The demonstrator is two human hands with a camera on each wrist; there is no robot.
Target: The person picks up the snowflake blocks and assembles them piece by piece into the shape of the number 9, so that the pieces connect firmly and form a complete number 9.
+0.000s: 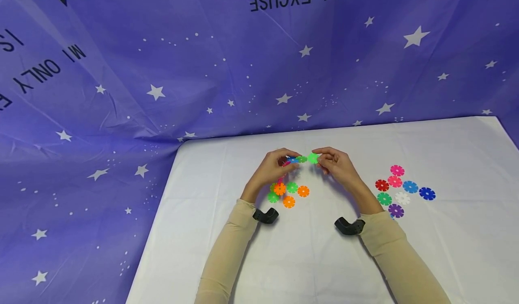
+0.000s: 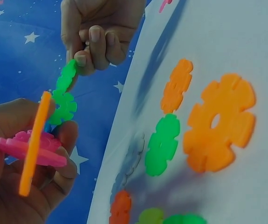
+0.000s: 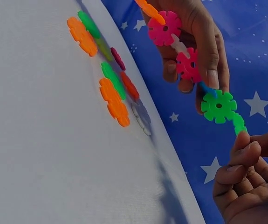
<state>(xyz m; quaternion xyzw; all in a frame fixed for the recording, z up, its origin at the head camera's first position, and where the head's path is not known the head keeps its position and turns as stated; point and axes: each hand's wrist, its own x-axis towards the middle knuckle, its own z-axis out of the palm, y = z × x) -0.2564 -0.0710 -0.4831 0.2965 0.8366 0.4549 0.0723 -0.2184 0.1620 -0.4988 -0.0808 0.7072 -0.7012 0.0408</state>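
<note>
A chain of slotted, flower-shaped plastic discs is held up over the white table between both hands. My left hand [image 1: 270, 168] grips its middle, thumb and fingers round the links near a blue disc [image 3: 208, 88]. Back from there run a pink disc [image 3: 186, 66], a whitish one [image 3: 179, 45], another pink one [image 3: 161, 35] and an orange disc [image 2: 35, 144]. Beyond the left fingertips comes a green disc [image 3: 224, 109]. My right hand [image 1: 339, 166] pinches the end green disc [image 2: 67, 74] between thumb and fingers; in both wrist views it meets the first green disc's edge.
Below the left hand lie loose discs, among them orange [image 1: 303, 191] and green [image 1: 292, 187]. Right of the right forearm is another loose group, with red [image 1: 382, 185], blue [image 1: 410, 187], white [image 1: 402, 198] and purple [image 1: 396, 210] discs. A purple starry cloth [image 1: 243, 92] hangs behind the table.
</note>
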